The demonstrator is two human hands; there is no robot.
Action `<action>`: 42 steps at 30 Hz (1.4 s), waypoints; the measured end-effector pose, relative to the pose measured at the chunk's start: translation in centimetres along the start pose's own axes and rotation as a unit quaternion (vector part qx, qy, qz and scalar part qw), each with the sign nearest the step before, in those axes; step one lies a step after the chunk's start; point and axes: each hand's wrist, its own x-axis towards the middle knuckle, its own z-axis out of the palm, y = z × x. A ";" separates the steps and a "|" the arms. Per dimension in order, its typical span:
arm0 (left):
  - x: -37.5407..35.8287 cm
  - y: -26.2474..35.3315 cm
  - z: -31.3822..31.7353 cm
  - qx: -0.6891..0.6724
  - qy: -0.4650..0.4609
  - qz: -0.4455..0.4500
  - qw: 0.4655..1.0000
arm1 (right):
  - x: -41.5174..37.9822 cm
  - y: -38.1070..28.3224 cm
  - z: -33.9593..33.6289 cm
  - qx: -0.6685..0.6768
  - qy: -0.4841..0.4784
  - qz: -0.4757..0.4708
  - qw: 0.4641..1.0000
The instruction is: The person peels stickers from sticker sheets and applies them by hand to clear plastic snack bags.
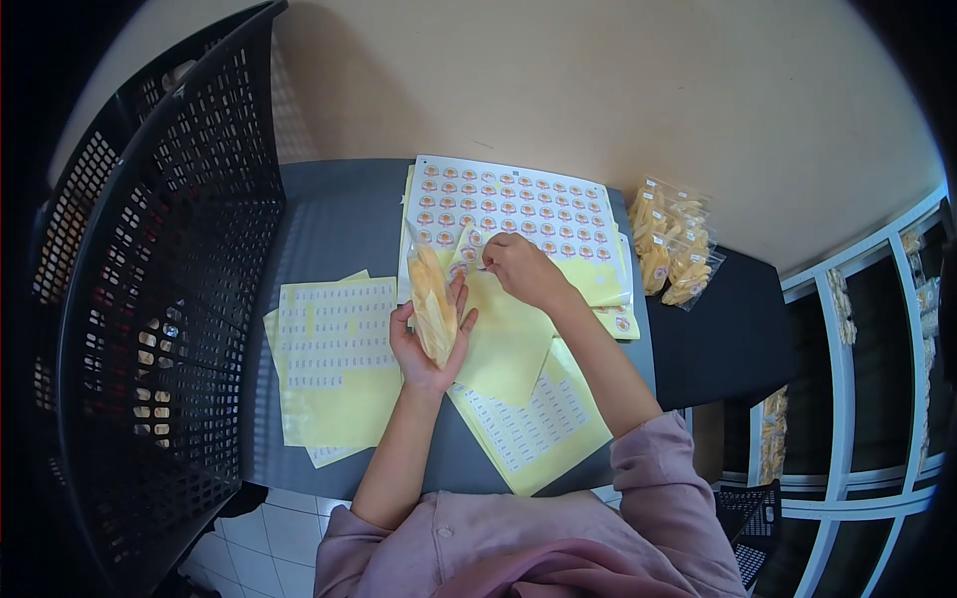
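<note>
My left hand is wrapped from below around a clear plastic bag of yellow snack strips, held tilted above the table. My right hand is closed in a pinch at a yellow-backed sheet with a few round stickers, just right of the bag. Whether a loose sticker sits between its fingertips is too small to tell. Beneath both hands lies a plain yellow backing sheet. Behind them rests a large white sheet with rows of round logo stickers.
Small-label sheets lie at left and at front right on the grey table. Filled snack bags are piled on a black surface at right. A tall black crate borders the left; white shelving stands right.
</note>
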 end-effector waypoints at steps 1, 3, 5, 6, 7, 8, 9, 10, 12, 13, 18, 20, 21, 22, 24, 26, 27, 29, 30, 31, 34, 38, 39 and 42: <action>0.0 0.0 0.1 -0.001 0.000 0.000 1.000 | 0.0 0.0 -0.1 0.002 -0.005 -0.002 1.000; -0.1 0.1 0.4 0.001 0.006 0.000 1.000 | 0.0 0.0 -0.2 0.005 -0.011 -0.004 1.000; -0.1 0.0 0.2 0.000 0.004 -0.001 1.000 | 0.0 0.1 -0.3 0.016 -0.016 -0.006 1.000; -0.1 0.0 0.1 -0.001 0.002 -0.002 1.000 | 0.0 0.1 -0.4 0.016 -0.017 -0.006 1.000; -0.1 0.0 0.1 -0.002 0.003 -0.002 1.000 | -0.1 0.1 -0.6 0.022 -0.024 -0.005 0.999; -0.1 0.0 0.1 -0.003 0.004 -0.002 1.000 | -0.1 0.0 -0.7 0.029 -0.031 -0.004 0.999; 0.0 0.0 0.1 -0.004 0.004 -0.003 1.000 | 0.0 0.1 -0.8 0.029 -0.032 -0.004 0.999; 0.0 0.0 0.1 -0.005 0.004 -0.003 1.000 | 0.0 0.3 -0.9 0.039 -0.036 -0.016 0.998; 0.0 0.1 0.1 -0.002 0.000 -0.004 1.000 | 0.2 0.5 -1.1 0.050 -0.041 -0.028 0.998; 0.0 0.1 0.1 -0.003 0.000 -0.004 1.000 | 0.3 0.6 -1.1 0.051 -0.050 -0.030 0.997; -0.1 0.1 0.2 -0.008 0.007 -0.007 1.000 | 0.3 0.6 -1.4 0.050 -0.070 -0.015 0.996; -0.1 0.2 0.1 -0.009 0.002 -0.006 1.000 | 0.4 0.6 -1.5 0.036 -0.086 -0.019 0.995; -0.1 0.2 0.1 -0.010 -0.003 -0.006 1.000 | 0.4 0.6 -1.5 0.036 -0.086 -0.020 0.995; -0.1 0.2 0.1 -0.010 -0.003 -0.006 1.000 | 0.4 0.6 -1.6 0.032 -0.088 -0.016 0.996; -0.1 0.2 0.2 -0.009 0.009 -0.006 1.000 | 0.3 0.5 -1.7 0.027 -0.088 -0.011 0.996; 0.0 0.1 0.1 -0.012 0.010 -0.006 1.000 | 0.3 0.5 -1.8 0.027 -0.097 -0.002 0.995; 0.0 0.1 0.1 -0.014 0.012 -0.004 1.000 | 0.3 0.5 -1.9 0.026 -0.096 -0.002 0.995; -0.1 0.1 0.1 -0.014 0.012 -0.006 1.000 | 0.3 0.3 -2.0 0.022 -0.109 0.011 0.994; -0.1 0.2 0.1 -0.015 0.014 -0.008 1.000 | 0.3 0.3 -2.0 0.022 -0.108 0.010 0.994; -0.1 0.2 0.1 -0.015 0.013 -0.007 1.000 | 0.4 0.3 -2.1 0.015 -0.113 0.010 0.993; -0.1 0.1 0.0 -0.016 0.011 -0.008 1.000 | 0.3 0.3 -2.1 0.006 -0.114 0.009 0.993; -0.1 0.1 0.0 -0.014 0.007 -0.005 1.000 | 0.2 -0.1 -2.4 0.000 -0.119 0.009 0.993; -0.1 0.1 0.0 -0.012 0.002 -0.005 1.000 | 0.0 0.0 -2.3 0.000 -0.118 0.010 0.993; -0.2 0.1 0.1 -0.012 0.006 -0.002 1.000 | -0.2 0.2 -2.2 0.018 -0.093 0.003 0.996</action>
